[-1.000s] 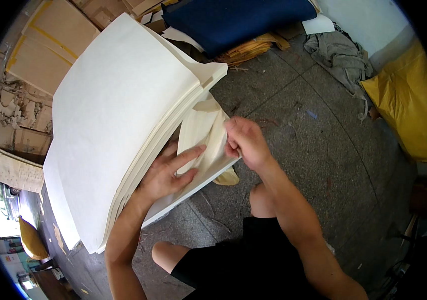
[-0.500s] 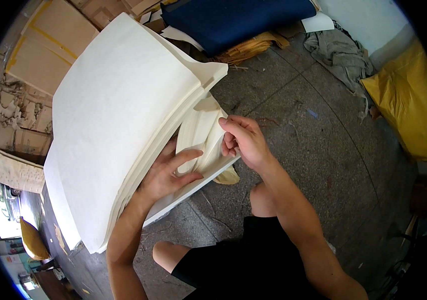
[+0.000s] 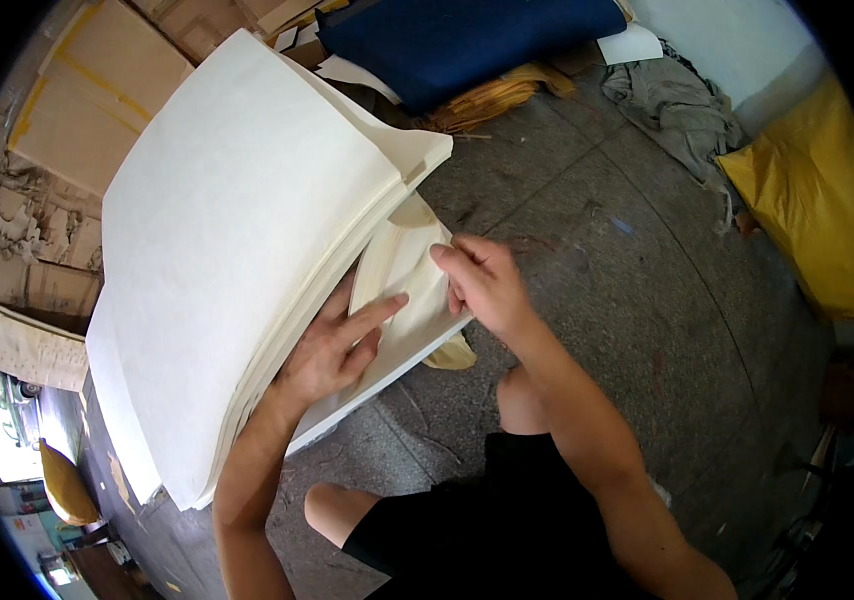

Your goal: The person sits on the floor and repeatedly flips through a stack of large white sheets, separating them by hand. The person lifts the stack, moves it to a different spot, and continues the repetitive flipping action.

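Note:
A thick stack of large white paper sheets [image 3: 237, 200] bends upward on the left, its right edge lifted off the sheets beneath. My left hand [image 3: 330, 350] is tucked under this lifted edge, index finger stretched out over the lower sheets; some of its fingers are hidden by the stack. At the right corner my right hand [image 3: 489, 288] is closed, thumb and fingers pinching the edge of the lower paper sheets [image 3: 425, 272]. Those lower sheets fan apart and curl between my hands. The bottom of the pile [image 3: 372, 385] lies close to the floor.
A dark blue roll [image 3: 477, 45] lies beyond the stack, with a folded yellow-brown bundle [image 3: 497, 98] beside it. Right of these are a grey cloth [image 3: 672, 110] and a yellow sack [image 3: 807, 210]. Cardboard sheets [image 3: 97, 95] lean at the far left.
My left thumb has drawn in toward the palm while the index finger stays extended. My right hand has moved slightly left, its fingers closing more tightly at the sheet edge.

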A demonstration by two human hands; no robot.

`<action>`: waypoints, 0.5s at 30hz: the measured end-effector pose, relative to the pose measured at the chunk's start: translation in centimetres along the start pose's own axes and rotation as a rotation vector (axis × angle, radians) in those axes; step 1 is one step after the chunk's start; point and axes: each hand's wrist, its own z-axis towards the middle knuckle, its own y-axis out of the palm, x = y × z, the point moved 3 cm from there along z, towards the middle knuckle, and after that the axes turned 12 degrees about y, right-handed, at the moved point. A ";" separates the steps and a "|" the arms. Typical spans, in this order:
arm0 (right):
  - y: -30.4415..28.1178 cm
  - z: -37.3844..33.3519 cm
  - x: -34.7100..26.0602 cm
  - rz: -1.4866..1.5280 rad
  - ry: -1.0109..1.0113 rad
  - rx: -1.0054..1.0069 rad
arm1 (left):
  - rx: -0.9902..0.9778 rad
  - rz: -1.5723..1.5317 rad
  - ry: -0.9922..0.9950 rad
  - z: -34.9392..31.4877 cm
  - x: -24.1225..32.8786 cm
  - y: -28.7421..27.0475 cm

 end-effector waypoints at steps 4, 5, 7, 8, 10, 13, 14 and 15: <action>-0.2 0.0 -0.4 0.323 0.134 -0.135 | -0.019 -0.115 -0.031 -0.4 -0.5 0.5; -0.2 0.0 -0.2 0.327 0.130 -0.136 | -0.006 -0.148 -0.040 -0.3 -0.4 0.6; -0.1 0.0 -0.2 0.331 0.126 -0.136 | 0.000 -0.161 -0.056 -0.3 -0.5 0.9; -0.1 0.0 -0.3 0.331 0.125 -0.135 | 0.004 -0.167 -0.064 -0.3 -0.5 0.9; -0.1 -0.1 -0.3 0.326 0.125 -0.138 | 0.012 -0.165 -0.052 -0.4 -0.5 0.8; -0.2 -0.1 0.0 0.331 0.120 -0.147 | 0.020 -0.194 -0.057 -0.6 -0.8 0.9; -0.2 -0.2 0.1 0.343 0.119 -0.149 | 0.022 -0.209 -0.064 -0.7 -0.9 1.0; -0.3 -0.2 0.3 0.356 0.117 -0.146 | 0.009 -0.228 -0.076 -0.6 -0.8 0.9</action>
